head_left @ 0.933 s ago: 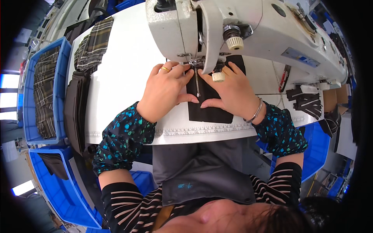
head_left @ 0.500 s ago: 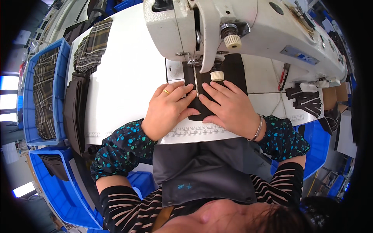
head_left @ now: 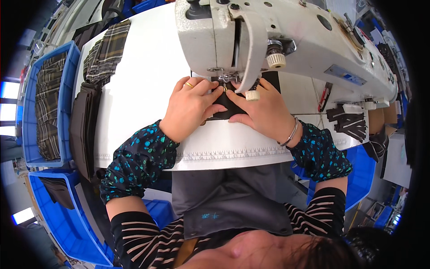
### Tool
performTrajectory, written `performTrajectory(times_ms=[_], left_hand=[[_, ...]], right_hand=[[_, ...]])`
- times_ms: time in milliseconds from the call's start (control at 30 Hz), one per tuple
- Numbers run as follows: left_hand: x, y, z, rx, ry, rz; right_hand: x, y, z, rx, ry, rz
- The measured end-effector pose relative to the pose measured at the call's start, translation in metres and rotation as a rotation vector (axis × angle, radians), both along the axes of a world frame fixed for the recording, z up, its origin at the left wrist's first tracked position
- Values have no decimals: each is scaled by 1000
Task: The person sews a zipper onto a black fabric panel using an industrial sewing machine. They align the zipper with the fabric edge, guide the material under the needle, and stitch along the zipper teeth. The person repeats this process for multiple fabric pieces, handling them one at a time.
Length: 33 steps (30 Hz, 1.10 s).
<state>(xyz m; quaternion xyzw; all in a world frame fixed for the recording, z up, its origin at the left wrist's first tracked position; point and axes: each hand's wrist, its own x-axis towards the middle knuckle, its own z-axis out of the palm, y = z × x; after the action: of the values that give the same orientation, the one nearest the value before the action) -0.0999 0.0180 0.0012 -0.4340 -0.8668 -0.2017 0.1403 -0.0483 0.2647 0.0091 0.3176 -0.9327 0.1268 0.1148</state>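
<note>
A dark brown fabric piece [head_left: 219, 112] lies under the needle area of a white sewing machine [head_left: 295, 49]. A metal zipper [head_left: 225, 86] runs along it, just in front of the presser foot [head_left: 227, 77]. My left hand [head_left: 191, 102] rests on the fabric's left side, fingers stretched out, its index fingertip beside the zipper. On the other side my right hand [head_left: 264, 107] lies flat with fingers spread, its index fingertip close to the zipper too. The machine's guard and a white knob hide part of the right fingers. Neither hand grips anything.
Plaid fabric pieces [head_left: 107, 51] and folded dark pieces [head_left: 83, 127] lie at the table's left edge. Blue bins [head_left: 27, 148] stand beyond it. A red-and-black cutter [head_left: 325, 96] and several zipper strips [head_left: 348, 122] are on the right. A printed ruler [head_left: 233, 155] follows the front edge.
Both hands have slid away from me with the fabric, toward the presser foot. Less of the zipper shows in front of the foot. The whole view has shifted slightly.
</note>
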Motion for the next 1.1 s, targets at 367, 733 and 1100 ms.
performTrajectory(times_ms=[367,733,1100], left_hand=[[6,4,0,41,23,27],[7,3,-1,11,44,23],[18,5,-1,-9,59,44]], right_hand=[[-1,0,0,-30,47,3],[-9,6,-5,-338,-150,25],[-1,-3,-4,-154,55,36]])
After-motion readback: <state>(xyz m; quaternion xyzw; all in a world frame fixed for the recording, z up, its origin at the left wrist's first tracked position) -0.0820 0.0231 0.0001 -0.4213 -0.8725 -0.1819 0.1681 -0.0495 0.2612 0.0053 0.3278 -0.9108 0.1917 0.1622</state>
